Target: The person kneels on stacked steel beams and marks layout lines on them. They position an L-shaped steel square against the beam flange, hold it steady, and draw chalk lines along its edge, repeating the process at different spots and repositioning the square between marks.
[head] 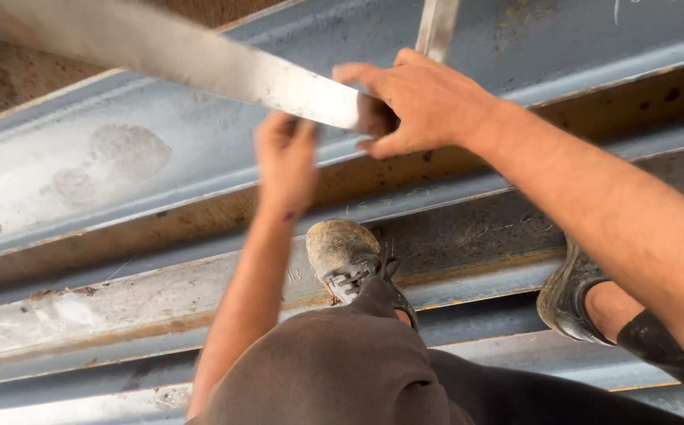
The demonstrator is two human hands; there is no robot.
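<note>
Right hand (417,102) and left hand (287,157) on flat steel strip (200,59).

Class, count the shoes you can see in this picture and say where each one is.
2. One dusty shoe stands on the steel beam at centre; the other shoe is at right, partly hidden behind the right forearm.

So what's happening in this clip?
A person stands on long grey steel beams laid side by side, dusty shoes planted on the flanges. The right hand clasps the end of a flat metal strip, which runs off to the upper left above the beams. The left hand is raised just under that strip; whether it touches it is unclear because of blur.
</note>
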